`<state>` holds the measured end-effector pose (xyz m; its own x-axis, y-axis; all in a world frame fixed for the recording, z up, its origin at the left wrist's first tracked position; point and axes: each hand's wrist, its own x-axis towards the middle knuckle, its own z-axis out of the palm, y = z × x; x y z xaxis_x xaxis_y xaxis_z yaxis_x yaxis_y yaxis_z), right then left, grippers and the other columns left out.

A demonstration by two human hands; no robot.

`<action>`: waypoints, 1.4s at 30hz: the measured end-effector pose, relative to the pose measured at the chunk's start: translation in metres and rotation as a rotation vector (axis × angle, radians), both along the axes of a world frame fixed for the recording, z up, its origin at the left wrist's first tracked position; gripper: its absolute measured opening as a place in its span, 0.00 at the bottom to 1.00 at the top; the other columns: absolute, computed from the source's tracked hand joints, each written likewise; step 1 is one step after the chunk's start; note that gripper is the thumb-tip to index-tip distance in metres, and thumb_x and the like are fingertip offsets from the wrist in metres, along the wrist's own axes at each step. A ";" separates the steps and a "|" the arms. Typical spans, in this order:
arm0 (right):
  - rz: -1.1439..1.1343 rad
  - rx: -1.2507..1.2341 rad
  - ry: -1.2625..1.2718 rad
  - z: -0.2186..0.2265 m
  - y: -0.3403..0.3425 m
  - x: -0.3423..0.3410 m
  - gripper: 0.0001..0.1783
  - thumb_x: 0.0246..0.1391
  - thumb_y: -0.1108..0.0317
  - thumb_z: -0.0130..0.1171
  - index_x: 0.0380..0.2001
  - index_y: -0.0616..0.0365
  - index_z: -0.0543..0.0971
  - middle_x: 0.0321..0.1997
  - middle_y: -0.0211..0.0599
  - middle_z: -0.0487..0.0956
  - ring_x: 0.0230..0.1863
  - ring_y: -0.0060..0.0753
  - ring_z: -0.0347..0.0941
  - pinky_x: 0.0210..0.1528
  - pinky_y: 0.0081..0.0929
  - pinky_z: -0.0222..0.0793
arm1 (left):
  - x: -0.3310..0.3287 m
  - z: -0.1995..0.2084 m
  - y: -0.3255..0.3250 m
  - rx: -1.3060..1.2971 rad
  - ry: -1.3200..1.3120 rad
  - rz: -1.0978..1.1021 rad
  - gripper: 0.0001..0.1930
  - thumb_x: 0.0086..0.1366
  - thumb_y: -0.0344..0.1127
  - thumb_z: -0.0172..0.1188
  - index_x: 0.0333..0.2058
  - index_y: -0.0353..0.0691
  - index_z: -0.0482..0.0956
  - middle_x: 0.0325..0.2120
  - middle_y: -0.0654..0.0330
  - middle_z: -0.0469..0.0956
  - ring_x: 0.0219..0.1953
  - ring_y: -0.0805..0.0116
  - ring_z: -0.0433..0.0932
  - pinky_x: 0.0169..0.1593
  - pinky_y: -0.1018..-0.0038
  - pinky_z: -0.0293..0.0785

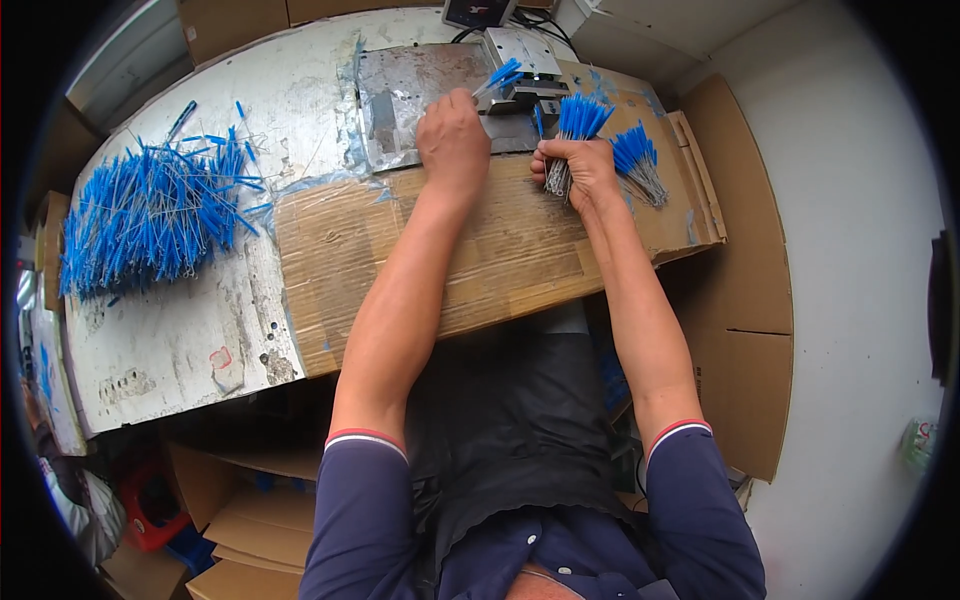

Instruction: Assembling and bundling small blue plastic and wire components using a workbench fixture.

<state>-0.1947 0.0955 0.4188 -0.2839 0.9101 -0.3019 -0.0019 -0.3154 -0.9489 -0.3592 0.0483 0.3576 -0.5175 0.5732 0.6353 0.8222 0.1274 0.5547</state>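
Observation:
My right hand (582,168) is closed around a thick bundle of blue-tipped wires (580,120), blue ends up and thin metal ends sticking out below the fist. My left hand (453,138) is closed over the metal plate (405,70), and a few blue-tipped wires (503,74) poke out past its fingers toward a small grey metal machine (522,55). One single blue piece (538,122) stands at the machine's near side, between the hands. Right of my right hand, another bunch of blue-tipped wires (640,165) lies on the cardboard.
A large heap of blue-tipped wires (160,215) covers the left of the worn white table (200,340), with a pen (182,120) behind it. Flattened cardboard (350,250) covers the near edge. A small screen device (478,12) and cables sit at the back. Cardboard boxes (735,280) stand at right.

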 end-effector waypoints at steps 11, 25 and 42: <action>-0.067 -0.015 -0.122 -0.007 0.023 -0.020 0.04 0.49 0.82 0.63 0.24 0.72 0.78 0.22 0.48 0.79 0.20 0.40 0.79 0.20 0.32 0.80 | 0.001 0.003 -0.001 0.073 -0.041 0.011 0.05 0.68 0.34 0.57 0.36 0.40 0.78 0.28 0.53 0.81 0.36 0.53 0.79 0.41 0.57 0.71; -0.125 -0.087 0.060 -0.008 0.020 -0.013 0.05 0.49 0.80 0.65 0.29 0.71 0.79 0.28 0.50 0.81 0.25 0.43 0.82 0.23 0.39 0.83 | 0.006 0.004 -0.001 0.073 -0.034 -0.141 0.04 0.68 0.33 0.57 0.36 0.40 0.78 0.29 0.53 0.81 0.37 0.51 0.77 0.43 0.58 0.70; -0.205 -0.062 0.205 -0.013 0.015 0.002 0.09 0.43 0.86 0.66 0.31 0.73 0.78 0.28 0.47 0.81 0.24 0.42 0.81 0.25 0.38 0.85 | 0.007 0.002 0.001 0.021 0.035 -0.202 0.04 0.66 0.32 0.57 0.34 0.39 0.77 0.28 0.51 0.79 0.36 0.50 0.79 0.41 0.58 0.73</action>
